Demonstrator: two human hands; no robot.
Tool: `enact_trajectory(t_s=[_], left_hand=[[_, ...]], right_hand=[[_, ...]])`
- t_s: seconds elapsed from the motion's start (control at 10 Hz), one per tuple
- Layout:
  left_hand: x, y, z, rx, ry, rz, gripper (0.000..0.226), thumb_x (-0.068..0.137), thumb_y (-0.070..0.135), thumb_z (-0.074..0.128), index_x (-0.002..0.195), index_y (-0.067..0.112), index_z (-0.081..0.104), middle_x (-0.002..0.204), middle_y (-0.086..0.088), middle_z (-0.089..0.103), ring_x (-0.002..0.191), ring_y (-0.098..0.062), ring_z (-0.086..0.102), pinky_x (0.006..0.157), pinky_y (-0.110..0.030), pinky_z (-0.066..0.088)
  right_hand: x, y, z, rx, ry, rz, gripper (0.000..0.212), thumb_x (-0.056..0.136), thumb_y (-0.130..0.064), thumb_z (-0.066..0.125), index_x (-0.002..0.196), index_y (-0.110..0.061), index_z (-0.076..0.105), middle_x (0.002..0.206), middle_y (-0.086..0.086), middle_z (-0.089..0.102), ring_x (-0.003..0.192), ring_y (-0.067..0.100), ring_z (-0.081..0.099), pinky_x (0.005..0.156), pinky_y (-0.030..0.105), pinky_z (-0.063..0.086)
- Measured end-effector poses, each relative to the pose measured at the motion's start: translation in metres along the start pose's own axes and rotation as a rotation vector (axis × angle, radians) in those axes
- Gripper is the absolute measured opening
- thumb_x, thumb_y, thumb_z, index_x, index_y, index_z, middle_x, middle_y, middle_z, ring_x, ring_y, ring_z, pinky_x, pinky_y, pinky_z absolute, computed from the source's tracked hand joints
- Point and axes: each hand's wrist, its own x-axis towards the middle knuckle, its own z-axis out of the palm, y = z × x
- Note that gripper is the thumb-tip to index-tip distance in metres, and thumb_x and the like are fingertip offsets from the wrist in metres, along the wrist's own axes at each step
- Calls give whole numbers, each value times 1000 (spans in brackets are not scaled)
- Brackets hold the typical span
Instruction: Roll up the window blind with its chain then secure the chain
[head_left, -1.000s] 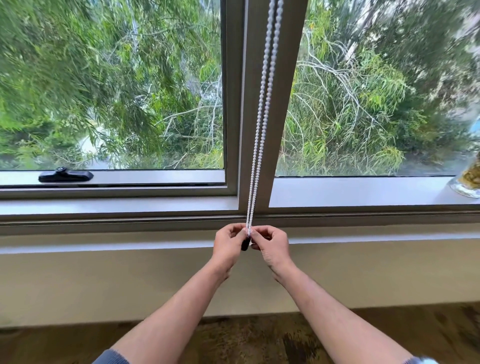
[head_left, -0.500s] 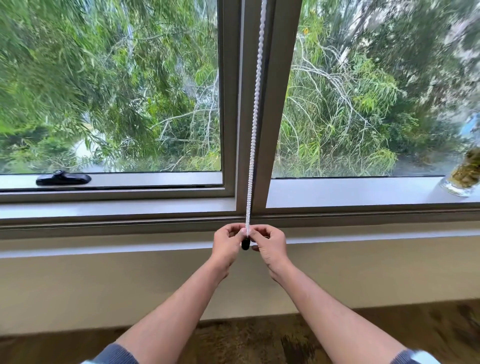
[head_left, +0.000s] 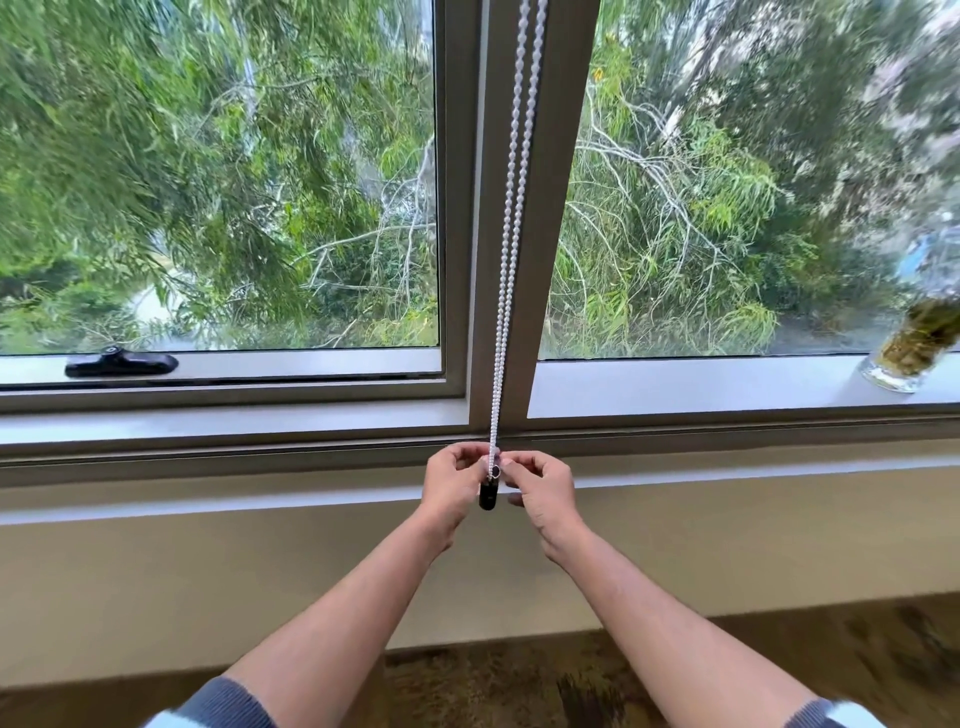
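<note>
1. Here, the white bead chain, hanging down the window frame, is pinched at its lower end by the left hand and the right hand.
2. A small black clip is seen between both hands, below the sill.

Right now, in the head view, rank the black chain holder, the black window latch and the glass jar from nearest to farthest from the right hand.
1. Black chain holder: just left of the right hand.
2. Glass jar: far right, on the sill.
3. Black window latch: far left, on the frame.
</note>
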Motion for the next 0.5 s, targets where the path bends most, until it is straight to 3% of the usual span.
enact_trajectory(t_s=[0.1, 0.3, 0.4, 0.5], left_hand=[[-1, 2, 0, 19, -4, 10, 10, 88, 9, 72, 99, 10, 74, 99, -9, 79, 93, -18, 72, 88, -29, 56], [-2, 7, -5, 109, -18, 56, 13, 94, 9, 63, 101, 12, 74, 100, -5, 77, 93, -14, 68, 76, -16, 47], [-1, 6, -10, 214, -28, 85, 15, 96, 10, 60, 103, 14, 73, 104, -1, 76, 101, -15, 67, 87, -23, 49], [1, 8, -18, 418, 6, 167, 17, 97, 13, 58, 107, 15, 72, 108, 1, 75, 103, -15, 67, 95, -26, 48]], right_hand=[[-1, -1, -1, 0, 3, 2, 5, 93, -14, 74, 93, -12, 78, 87, 2, 76, 84, 14, 70, 76, 37, 58], [0, -2, -5, -41, 44, -3, 7, 96, -14, 70, 95, -13, 76, 88, 3, 74, 84, 17, 68, 70, 31, 56], [4, 0, -7, -151, 73, -50, 9, 95, -21, 69, 90, -20, 77, 90, 1, 78, 91, 24, 72, 83, 42, 59], [5, -4, -6, -332, 88, -135, 13, 97, -29, 66, 88, -28, 75, 92, -6, 77, 95, 21, 72, 93, 44, 58]])
